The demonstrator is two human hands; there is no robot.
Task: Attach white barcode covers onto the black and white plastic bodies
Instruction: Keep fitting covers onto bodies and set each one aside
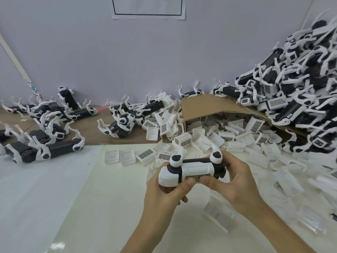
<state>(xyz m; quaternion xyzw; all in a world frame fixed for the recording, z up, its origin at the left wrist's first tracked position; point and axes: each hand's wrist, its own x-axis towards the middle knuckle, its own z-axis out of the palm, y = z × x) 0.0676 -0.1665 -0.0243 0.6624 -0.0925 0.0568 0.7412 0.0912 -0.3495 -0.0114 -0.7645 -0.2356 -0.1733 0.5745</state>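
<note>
In front of the box [204,105], the left hand [164,190] and right hand [231,181] curl round one body [168,177], thumbs pressing its cover [197,169], probably to snap it home.

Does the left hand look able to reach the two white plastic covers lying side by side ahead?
Probably not yet: the left hand grips the black-and-white plastic body; the path to those covers looks open.
</note>
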